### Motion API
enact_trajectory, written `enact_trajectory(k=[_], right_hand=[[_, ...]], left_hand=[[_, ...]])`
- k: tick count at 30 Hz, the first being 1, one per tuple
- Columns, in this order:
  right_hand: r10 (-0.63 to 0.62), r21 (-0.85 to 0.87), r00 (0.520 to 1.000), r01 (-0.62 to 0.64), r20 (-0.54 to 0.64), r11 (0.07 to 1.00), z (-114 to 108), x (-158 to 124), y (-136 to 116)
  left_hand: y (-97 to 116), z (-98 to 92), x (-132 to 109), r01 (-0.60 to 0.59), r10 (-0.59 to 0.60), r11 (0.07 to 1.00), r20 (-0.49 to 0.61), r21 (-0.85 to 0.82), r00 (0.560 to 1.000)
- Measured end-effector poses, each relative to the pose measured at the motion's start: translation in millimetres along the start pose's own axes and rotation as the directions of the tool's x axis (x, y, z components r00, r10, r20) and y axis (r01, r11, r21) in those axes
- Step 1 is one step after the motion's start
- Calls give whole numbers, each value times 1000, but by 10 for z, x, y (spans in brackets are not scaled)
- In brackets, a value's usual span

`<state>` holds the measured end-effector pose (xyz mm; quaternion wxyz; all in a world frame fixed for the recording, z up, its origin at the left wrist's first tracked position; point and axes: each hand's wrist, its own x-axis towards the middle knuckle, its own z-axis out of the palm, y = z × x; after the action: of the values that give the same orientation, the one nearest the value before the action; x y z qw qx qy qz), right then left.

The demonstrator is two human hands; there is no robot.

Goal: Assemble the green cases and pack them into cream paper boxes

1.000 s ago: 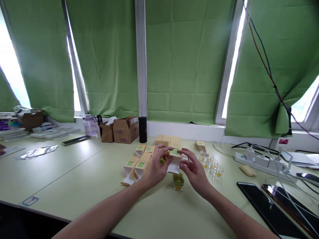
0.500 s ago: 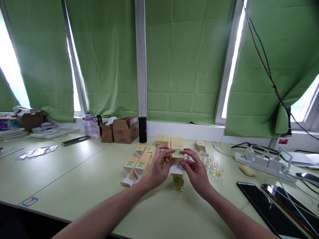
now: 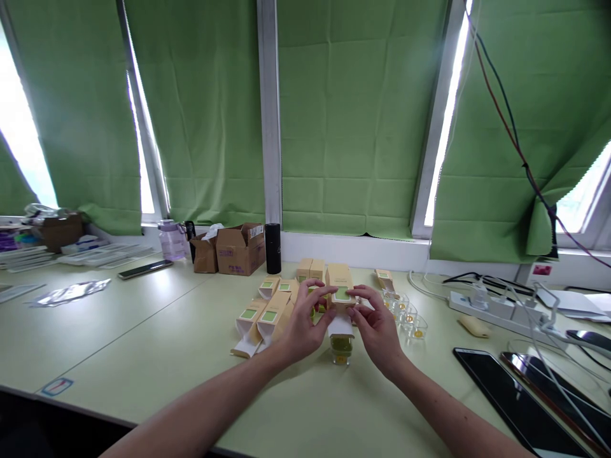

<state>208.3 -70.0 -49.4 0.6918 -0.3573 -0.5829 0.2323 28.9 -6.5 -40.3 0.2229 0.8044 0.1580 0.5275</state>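
Observation:
Between my two hands is a small beige cardboard box (image 3: 339, 275) with a green window and a white end flap (image 3: 340, 326) folded out toward me. My left hand (image 3: 308, 318) grips its left side, fingers curled on the edge. On the opposite side my right hand (image 3: 377, 324) holds it with thumb and fingertips. Just below the flap, a small clear cup with green contents and a yellow base (image 3: 341, 351) stands on the table. Similar beige boxes (image 3: 271, 316) with open flaps lie left of my left hand. Several clear cups with yellow spots (image 3: 408, 316) stand right of my right hand.
Behind stand more beige boxes (image 3: 310, 268), a black cylinder (image 3: 273, 248), a brown carton (image 3: 239, 249) and a purple bottle (image 3: 172, 240). At the right lie a power strip (image 3: 501, 312) with cables, and dark phones or tablets (image 3: 510, 394). Another phone (image 3: 146, 269) lies left.
The held box has shifted very slightly to the right, and a little more of its white flap shows. Both hands keep their grip; the cup below stays put.

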Motion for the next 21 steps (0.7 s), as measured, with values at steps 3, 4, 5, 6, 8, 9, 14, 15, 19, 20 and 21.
enact_trajectory(k=[3,4,5,6,8,9,14,15,19,20,21], right_hand=[[4,15,1000,-3,-26,1000,-1,12,-25],[6,20,999,-5,-38,1000,-2,16,-34],[9,22,999,-8,-48,1000,-2,19,-41],[12,22,998,-11,-55,1000,-2,22,-48],[17,18,998,-16,-64,1000,-1,26,-56],[18,17,998,-17,-65,1000,0,27,-56],[2,1,998,-2,-70,1000,-1,24,-23],[-2,-7,998,1,-67,1000,-4,20,-10],[-21,-31,999,20,-42,999,-9,0,33],[-23,-34,999,22,-35,999,-7,-5,36],[-24,-37,999,23,-26,999,-3,-9,32]], left_hand=[[50,-52,-17,28,-28,1000,85,-2,996],[62,-70,-22,29,-28,1000,117,-4,993],[70,-85,-24,28,-26,1000,151,-7,988],[74,-98,-26,26,-23,1000,183,-13,983],[73,-114,-27,25,-18,999,237,-30,971],[71,-117,-27,28,-17,999,259,-38,966],[68,-96,-30,32,-29,999,276,-8,961],[65,-88,-32,30,-28,1000,265,-1,964],[45,-66,-40,27,-23,1000,220,-14,975],[42,-64,-40,32,-26,999,211,-24,977],[42,-64,-39,38,-31,999,202,-34,979]])
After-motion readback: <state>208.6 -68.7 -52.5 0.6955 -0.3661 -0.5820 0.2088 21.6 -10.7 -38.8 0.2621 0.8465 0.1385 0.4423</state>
